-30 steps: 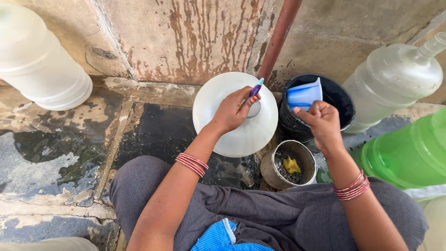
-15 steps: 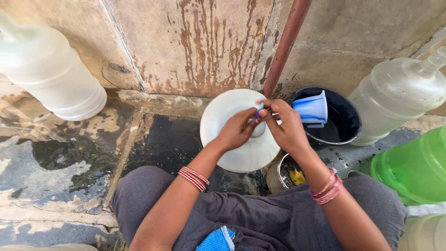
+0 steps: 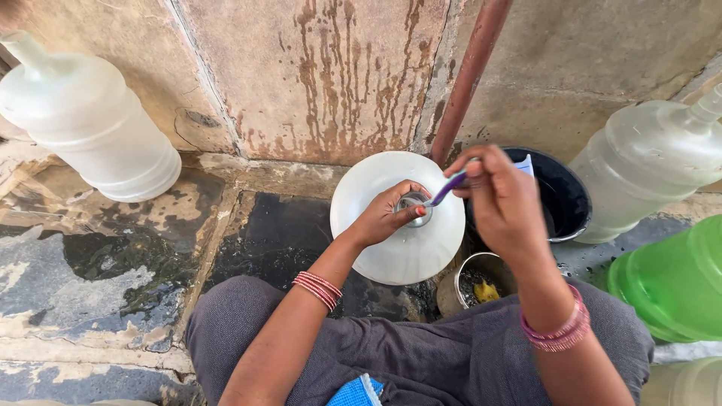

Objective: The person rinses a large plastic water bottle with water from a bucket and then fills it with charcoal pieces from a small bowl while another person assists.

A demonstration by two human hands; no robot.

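I see my left hand curled around the neck of a large frosted white plastic water jug standing between my knees, right hand raised above, fingers pinching a purple-handled brush angled into its mouth

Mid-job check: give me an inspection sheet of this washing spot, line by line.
Surface: wet, stained stone floor.
Job's things: white jug upright; purple brush at its mouth.
Clutter: black bucket, small pot, clear jugs left and right, green jug.
Hands: left hand grips the jug's neck; right hand holds the brush.
Cables: nothing seen.
Surroundings: streaked wall, rusty pipe.
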